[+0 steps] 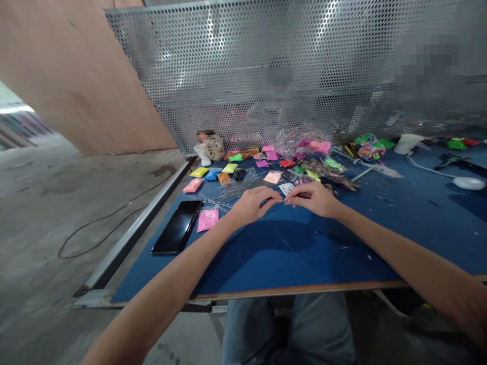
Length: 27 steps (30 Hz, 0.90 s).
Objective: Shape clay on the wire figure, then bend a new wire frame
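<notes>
Wires (238, 190) lie loose on the table (243, 263) at 10 o'clock from my left hand (253, 204). Both it and my right hand (317, 198), at 3 o'clock, have fingers pinched closed; I can't tell on what. I judge the handwork unfinished, loose wires left.

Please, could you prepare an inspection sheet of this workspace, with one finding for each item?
Surface: blue table, small scraps on it.
Job's things: thin wires lying loose beyond the left hand.
Clutter: colourful packets, a phone.
Hands: left and right hand nearly meet at the fingertips; anything pinched is too small to tell.
Cables: white cord on the table, dark cord on the floor.
Surroundings: perforated metal panel behind the table.
</notes>
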Tool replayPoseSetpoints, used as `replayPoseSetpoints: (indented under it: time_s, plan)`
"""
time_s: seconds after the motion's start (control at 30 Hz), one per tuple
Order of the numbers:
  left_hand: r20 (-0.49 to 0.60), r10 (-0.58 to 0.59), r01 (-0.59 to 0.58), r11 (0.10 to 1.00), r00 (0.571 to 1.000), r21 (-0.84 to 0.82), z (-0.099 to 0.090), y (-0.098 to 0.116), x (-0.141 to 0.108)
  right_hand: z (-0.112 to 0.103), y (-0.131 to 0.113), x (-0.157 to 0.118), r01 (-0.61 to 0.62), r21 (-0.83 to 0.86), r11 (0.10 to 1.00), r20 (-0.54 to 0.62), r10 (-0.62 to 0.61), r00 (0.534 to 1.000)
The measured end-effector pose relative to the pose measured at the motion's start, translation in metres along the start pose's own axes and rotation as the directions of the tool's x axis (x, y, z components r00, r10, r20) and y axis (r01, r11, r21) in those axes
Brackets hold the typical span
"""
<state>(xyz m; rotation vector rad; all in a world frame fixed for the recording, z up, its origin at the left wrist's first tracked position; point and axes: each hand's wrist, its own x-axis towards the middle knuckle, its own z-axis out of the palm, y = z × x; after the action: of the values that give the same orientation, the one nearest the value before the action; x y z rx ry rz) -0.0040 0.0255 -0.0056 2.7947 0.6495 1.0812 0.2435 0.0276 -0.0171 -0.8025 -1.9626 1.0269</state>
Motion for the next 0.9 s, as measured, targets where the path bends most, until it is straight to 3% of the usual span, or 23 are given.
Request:
replayPoseSetpoints:
  time_s: [0.27, 0.43, 0.63, 0.7, 0.77, 0.83, 0.9]
  plan:
    - [0.014, 0.118, -0.119, 0.993, 0.993, 0.021, 0.001, 0.002, 0.001, -0.004, -0.007, -0.002, 0.023, -0.065, 0.998, 0.055, -0.019, 0.998]
    - [0.05, 0.247, -0.251, 0.962, 0.968, 0.103, -0.006, 0.004, 0.002, -0.004, -0.009, -0.001, -0.035, 0.013, 0.999, 0.141, 0.033, 0.989]
    - [0.116, 0.275, -0.292, 0.94, 0.954, 0.176, -0.013, 0.005, 0.001, -0.002, -0.01, 0.002, -0.079, 0.05, 0.996, 0.183, 0.068, 0.981]
    - [0.088, 0.196, -0.209, 0.959, 0.977, 0.192, -0.01, 0.006, 0.002, -0.001, -0.008, 0.002, -0.081, 0.033, 0.996, 0.118, 0.077, 0.99]
    - [-0.006, 0.03, -0.029, 0.987, 1.0, 0.158, -0.006, 0.009, 0.003, 0.001, -0.007, 0.002, -0.044, 0.022, 0.999, -0.021, 0.044, 0.999]
    - [-0.086, -0.16, 0.162, 0.987, 0.983, 0.021, -0.001, 0.014, 0.005, 0.003, -0.006, 0.001, 0.023, -0.018, 1.0, -0.16, -0.026, 0.987]
    - [-0.081, -0.293, 0.279, 0.949, 0.953, -0.149, 0.002, 0.019, 0.007, 0.005, -0.006, -0.001, 0.077, -0.14, 0.987, -0.248, -0.111, 0.963]
